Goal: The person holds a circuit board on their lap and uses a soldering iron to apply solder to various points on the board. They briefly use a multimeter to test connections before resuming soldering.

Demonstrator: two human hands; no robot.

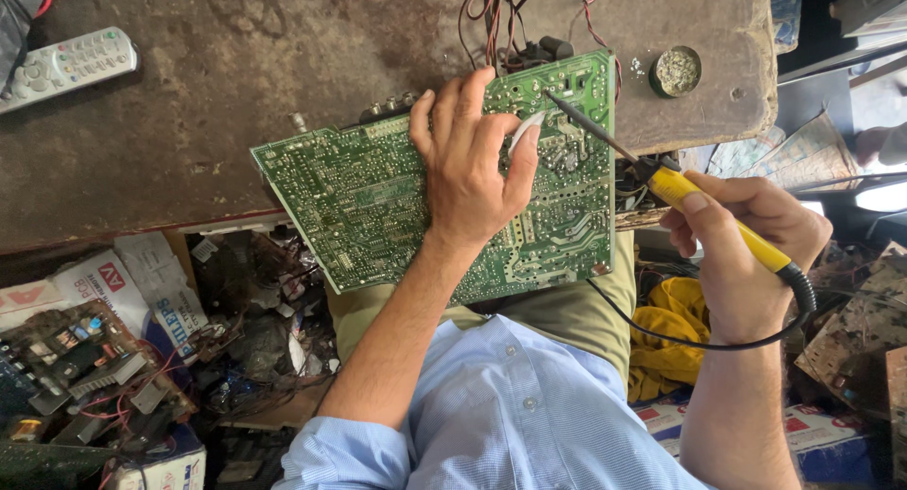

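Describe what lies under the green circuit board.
The green circuit board rests partly on the brown workbench and partly over the person's khaki-trousered lap. Red wires emerge at its far edge; anything directly beneath stays hidden.
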